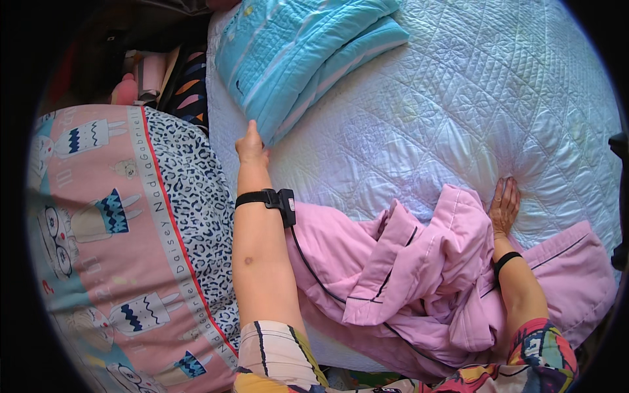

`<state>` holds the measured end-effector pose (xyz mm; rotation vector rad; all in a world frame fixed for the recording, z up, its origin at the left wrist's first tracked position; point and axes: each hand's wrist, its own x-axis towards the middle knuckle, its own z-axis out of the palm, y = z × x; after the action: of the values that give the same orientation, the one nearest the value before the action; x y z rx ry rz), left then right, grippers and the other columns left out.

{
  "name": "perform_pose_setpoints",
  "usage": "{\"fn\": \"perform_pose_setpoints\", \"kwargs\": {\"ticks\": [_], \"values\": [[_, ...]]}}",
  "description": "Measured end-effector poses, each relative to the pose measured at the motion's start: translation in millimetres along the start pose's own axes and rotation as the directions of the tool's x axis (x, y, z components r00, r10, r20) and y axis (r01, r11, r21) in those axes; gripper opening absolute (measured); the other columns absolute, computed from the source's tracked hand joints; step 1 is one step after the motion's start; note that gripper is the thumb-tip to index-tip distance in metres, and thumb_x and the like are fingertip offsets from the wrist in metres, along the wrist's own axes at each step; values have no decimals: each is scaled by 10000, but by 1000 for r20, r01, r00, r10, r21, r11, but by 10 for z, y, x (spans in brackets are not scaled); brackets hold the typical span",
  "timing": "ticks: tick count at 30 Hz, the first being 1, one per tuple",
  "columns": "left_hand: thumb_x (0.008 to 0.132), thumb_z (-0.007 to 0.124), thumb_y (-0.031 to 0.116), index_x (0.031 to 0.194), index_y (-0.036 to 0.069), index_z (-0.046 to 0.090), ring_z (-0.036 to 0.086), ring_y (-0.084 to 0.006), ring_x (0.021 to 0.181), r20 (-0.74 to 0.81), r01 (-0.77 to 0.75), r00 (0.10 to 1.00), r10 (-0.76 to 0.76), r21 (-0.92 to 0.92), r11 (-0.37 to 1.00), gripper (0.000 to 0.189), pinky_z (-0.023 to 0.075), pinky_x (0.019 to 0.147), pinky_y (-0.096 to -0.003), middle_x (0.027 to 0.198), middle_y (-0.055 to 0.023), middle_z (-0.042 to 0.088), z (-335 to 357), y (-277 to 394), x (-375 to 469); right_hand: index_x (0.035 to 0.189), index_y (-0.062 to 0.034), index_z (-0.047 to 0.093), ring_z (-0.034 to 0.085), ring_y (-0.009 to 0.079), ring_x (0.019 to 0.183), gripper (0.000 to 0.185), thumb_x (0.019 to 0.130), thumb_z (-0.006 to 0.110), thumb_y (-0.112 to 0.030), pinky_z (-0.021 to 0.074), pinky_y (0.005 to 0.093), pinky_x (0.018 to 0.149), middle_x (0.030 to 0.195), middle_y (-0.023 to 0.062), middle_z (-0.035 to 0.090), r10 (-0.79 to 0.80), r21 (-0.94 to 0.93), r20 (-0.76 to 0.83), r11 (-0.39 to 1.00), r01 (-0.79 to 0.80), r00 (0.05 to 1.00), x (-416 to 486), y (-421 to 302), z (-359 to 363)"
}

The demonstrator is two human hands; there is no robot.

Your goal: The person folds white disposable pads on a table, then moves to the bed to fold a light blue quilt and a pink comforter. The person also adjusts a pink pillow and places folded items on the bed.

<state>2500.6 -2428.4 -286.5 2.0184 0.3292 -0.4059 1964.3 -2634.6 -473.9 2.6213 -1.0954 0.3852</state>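
Observation:
My left hand (pixel 252 146) grips the near corner of a folded turquoise quilt (pixel 295 64) with pale stripes, thumb uppermost and most fingers hidden. My right hand (pixel 504 207) lies flat on a pale blue, quilted bedspread (pixel 442 113), its fingers extended. The bedspread dips and creases around those fingertips. A crumpled pink garment or cover with dark piping (pixel 417 275) is heaped between my forearms. Part of it lies under or beside my right wrist; I cannot tell which.
To the left is a pink, patterned fabric cover (pixel 113 211) with a leopard-print band (pixel 194 196). Beyond it are a dark patterned cloth (pixel 190 93) and several small items, one a pink object (pixel 125 90). A black cable (pixel 314 270) runs from the strapped device (pixel 286 208) on my left forearm across the pink fabric.

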Motion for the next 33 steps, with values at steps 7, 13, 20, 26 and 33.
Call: {"fn": "perform_pose_setpoints", "kwargs": {"ticks": [7, 13, 20, 26, 33], "values": [[734, 771, 246, 1203, -109, 473, 533, -302, 1064, -77, -61, 996, 41, -279, 958, 659, 432, 797, -533, 1187, -179, 550, 441, -258, 366, 1426, -43, 263, 289, 338, 1330, 857, 756, 616, -445, 247, 461, 1088, 1449, 184, 276, -31, 27, 0, 999, 31, 1000, 23, 30, 5], [729, 736, 147, 1250, 71, 456, 510, -304, 1069, 22, 24, 1000, -18, -323, 946, 596, 458, 770, -466, 1230, -142, 491, 244, 478, -163, 1427, -51, 263, 280, 325, 1339, 856, 750, 631, -424, 234, 452, 1096, 1454, 173, 271, -2, 34, 19, 999, 2, 1000, -6, 8, -2], [822, 641, 109, 1152, 5, 517, 584, -268, 960, 200, -106, 948, 249, -539, 835, 367, 488, 805, -403, 1071, -135, 601, -687, 1012, -2187, 1426, -77, 274, 268, 267, 1352, 758, 796, 601, -345, 222, 416, 1109, 1450, 123, 289, 43, 95, -82, 995, -35, 996, 35, -22, 5], [891, 529, 205, 1380, 12, 326, 455, -312, 1232, 185, -111, 953, 239, -523, 845, 564, 355, 1043, -484, 1334, -174, 465, -2080, -490, -5155, 1390, -78, 351, 323, 291, 1313, 541, 880, 458, -225, 281, 417, 1073, 1450, 135, 298, -81, 159, -127, 982, 101, 989, -84, 201, 152], [799, 647, -1, 1197, -46, 498, 566, -208, 1026, 223, 307, 950, -218, -551, 776, 428, 446, 912, -355, 1144, -102, 578, -2396, -2490, -6041, 1063, -5, 592, 594, 108, 811, 280, 888, 599, -224, 485, 280, 754, 870, 36, 641, -193, 743, 668, 215, -634, 718, 408, 789, -1414]]}}
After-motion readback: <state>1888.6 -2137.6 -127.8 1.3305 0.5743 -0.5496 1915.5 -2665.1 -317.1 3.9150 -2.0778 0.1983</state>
